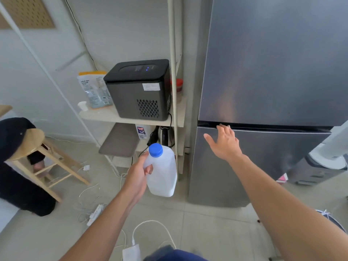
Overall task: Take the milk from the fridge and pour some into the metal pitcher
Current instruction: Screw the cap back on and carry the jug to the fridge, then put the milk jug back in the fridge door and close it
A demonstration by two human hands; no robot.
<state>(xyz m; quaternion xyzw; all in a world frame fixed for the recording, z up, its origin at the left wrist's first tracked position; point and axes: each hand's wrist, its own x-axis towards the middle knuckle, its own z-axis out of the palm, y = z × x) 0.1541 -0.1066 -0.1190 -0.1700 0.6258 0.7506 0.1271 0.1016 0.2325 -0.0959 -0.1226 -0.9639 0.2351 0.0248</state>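
My left hand (138, 177) grips a white plastic milk jug (164, 176) with a blue cap by its handle, holding it upright at waist height, left of the fridge. The grey steel fridge (273, 72) fills the right side, and both its doors look closed. My right hand (224, 143) is open with fingers spread, its fingertips at the seam between the upper and lower doors near the left edge. No metal pitcher is in view.
A shelf unit (131, 117) left of the fridge carries a black countertop appliance (140, 89), a bag and a small cup. A wooden stool (43, 159) draped with dark cloth stands at the left. Cables and a power strip (95, 213) lie on the tiled floor.
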